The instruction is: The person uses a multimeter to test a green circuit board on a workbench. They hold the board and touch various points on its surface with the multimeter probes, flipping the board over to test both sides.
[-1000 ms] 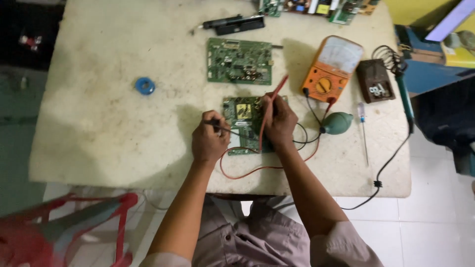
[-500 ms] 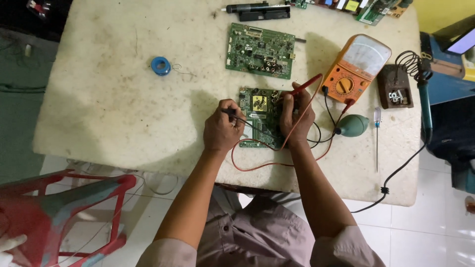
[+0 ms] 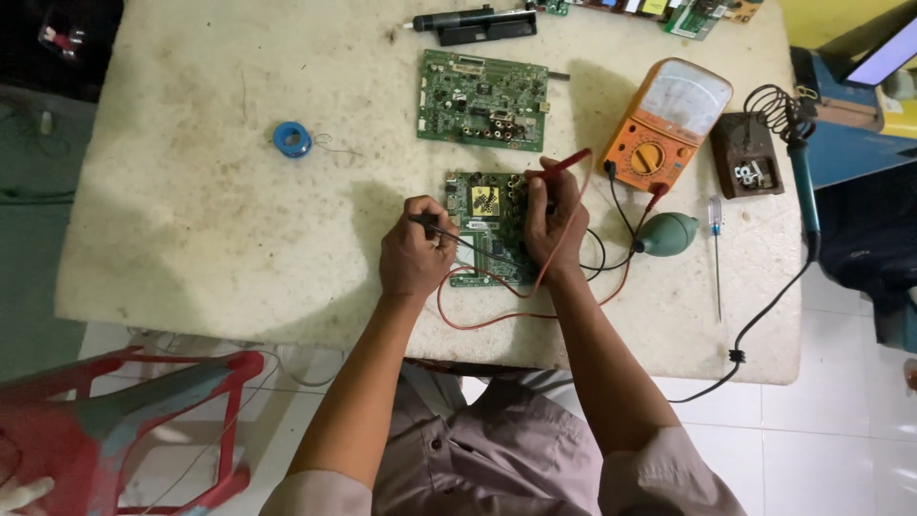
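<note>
Both forearms come up from the bottom centre of the frame, elbows bent, converging on the small green circuit board with a yellow-and-black square part lying at mid-frame on the worn, stained off-white tabletop.

Left hand: fist-like, knuckles up, fingers curled tight around the thin black test probe; the probe tip angles right onto the board. Hand rests at the board's left edge.

Right hand: palm down over the board's right half, fingers pinched shut on the red test probe; the probe's back end sticks out toward the upper right. Tip contact is hidden under the fingers.

Red and black leads loop loosely below and right of the board, running to the orange analogue multimeter with a pale dial face, upper right of the hands.

Around it:
- larger green circuit board, densely populated, just above the small one, apart from it
- teal rubber blower bulb, smooth, right of the right hand
- slim screwdriver with a clear blue handle beside the bulb
- brown soldering stand with coiled wire holder, right edge
- blue solder spool, upper left, well apart
- black rectangular tool, top edge
- red plastic stool, lower left, on the floor
</note>
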